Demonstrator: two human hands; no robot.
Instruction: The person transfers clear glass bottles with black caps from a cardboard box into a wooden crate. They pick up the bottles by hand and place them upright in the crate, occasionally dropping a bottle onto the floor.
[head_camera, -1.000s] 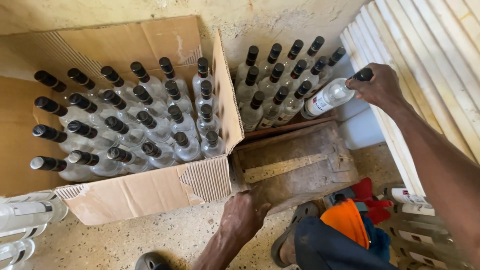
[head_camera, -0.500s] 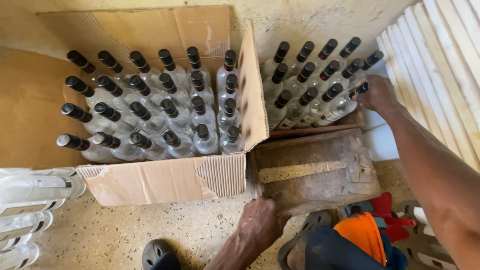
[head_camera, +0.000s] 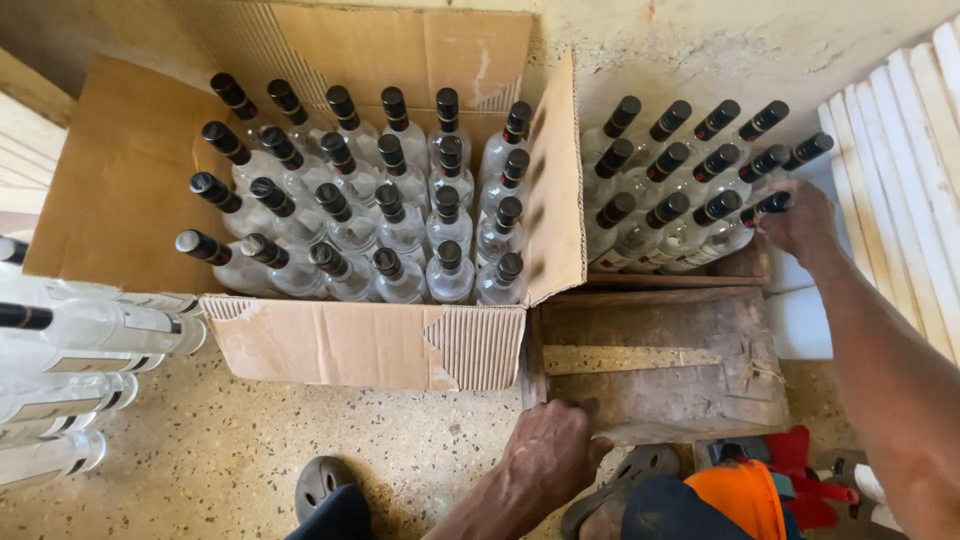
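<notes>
The right hand (head_camera: 800, 222), which a second ago held a clear black-capped bottle (head_camera: 735, 228) tilted in the air above the group of bottles outside the box, now has it down at the right end of the front row, fingers closed around its neck. The left hand (head_camera: 548, 455) has moved from the floor in front of the cardboard box to the near edge of the wooden block (head_camera: 665, 365).
</notes>
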